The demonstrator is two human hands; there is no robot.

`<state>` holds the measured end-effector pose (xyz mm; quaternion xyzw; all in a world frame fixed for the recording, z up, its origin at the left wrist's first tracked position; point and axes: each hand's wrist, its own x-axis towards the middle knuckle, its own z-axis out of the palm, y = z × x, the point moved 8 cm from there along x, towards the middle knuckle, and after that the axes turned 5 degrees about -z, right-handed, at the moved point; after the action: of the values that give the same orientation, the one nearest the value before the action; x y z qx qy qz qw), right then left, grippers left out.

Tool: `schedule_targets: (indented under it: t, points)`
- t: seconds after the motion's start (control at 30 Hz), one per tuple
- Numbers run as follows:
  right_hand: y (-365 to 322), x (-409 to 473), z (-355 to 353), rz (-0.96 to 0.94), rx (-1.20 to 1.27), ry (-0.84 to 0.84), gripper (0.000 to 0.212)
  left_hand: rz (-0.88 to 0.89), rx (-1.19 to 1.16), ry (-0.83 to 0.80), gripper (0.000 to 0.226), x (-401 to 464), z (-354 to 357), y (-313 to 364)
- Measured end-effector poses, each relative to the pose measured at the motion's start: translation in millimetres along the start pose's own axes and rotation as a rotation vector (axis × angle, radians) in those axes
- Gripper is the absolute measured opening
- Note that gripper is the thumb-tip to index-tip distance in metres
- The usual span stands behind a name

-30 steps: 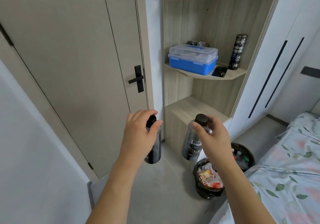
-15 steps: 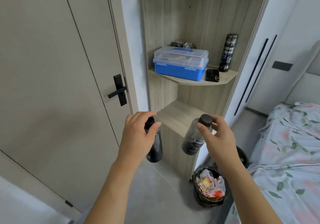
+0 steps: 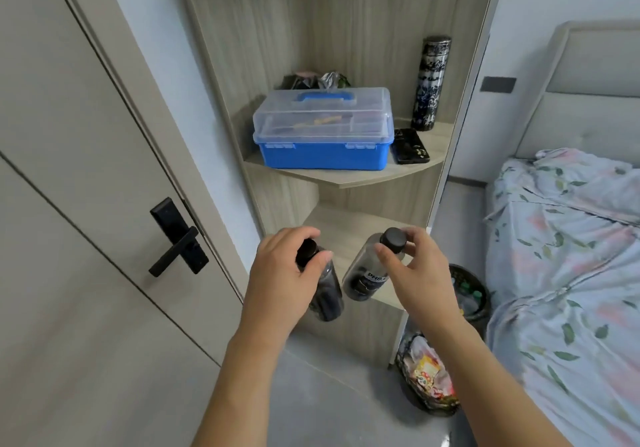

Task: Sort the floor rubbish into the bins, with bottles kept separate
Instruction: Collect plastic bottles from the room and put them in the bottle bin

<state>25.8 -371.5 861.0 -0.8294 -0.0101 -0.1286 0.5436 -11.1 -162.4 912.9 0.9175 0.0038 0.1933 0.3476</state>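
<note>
Meanwhile both hands, left hand and right hand, pinch capped bottles before shelf, above bins.

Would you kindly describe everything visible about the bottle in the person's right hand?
The bottle is clear plastic with a black screw cap and a dark label printed with white characters. It looks capped and hangs tilted in the air, cap up, in front of the lower wooden shelf. The right hand pinches it at the cap and neck. Its contents cannot be told.
</note>
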Motion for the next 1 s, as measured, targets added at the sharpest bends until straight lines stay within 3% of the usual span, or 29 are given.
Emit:
schedule_targets:
  t: [0.13, 0.37, 0.53, 0.67, 0.77, 0.87, 1.0]
  points:
    - [27.5, 19.4, -28.1, 0.095, -0.096, 0.082, 0.03, 0.039, -0.034, -0.088, 0.025, 30.6, 42.4, 4.0]
    - [102.9, 51.0, -143.7, 0.295, -0.166, 0.291, 0.032, 0.128, -0.01, -0.26, 0.022, 65.4, 163.0, 70.7]
    - [156.5, 94.4, -209.1, 0.36, -0.083, 0.322, 0.018, 0.097, 0.035, -0.351, 0.018, 98.5, 239.4, 111.4]
    - [214.4, 133.2, -244.4, 0.425, -0.044, 0.372, 0.019, -0.003, 0.016, -0.389, 0.013, 131.5, 315.4, 128.9]
    - [275.4, 154.3, -248.3, 0.573, 0.003, 0.368, 0.025, -0.106, 0.029, -0.509, 0.007, 153.7, 400.5, 128.9]
    - [350.4, 169.7, -239.9, 0.71, 0.039, 0.399, 0.028, -0.299, 0.015, -0.613, 0.003, 166.7, 498.2, 94.7]
    - [492.0, 196.7, -204.7, 0.837, 0.021, 0.437, 0.028, -0.444, 0.03, -0.597, 0.003, 176.5, 647.1, 16.1]
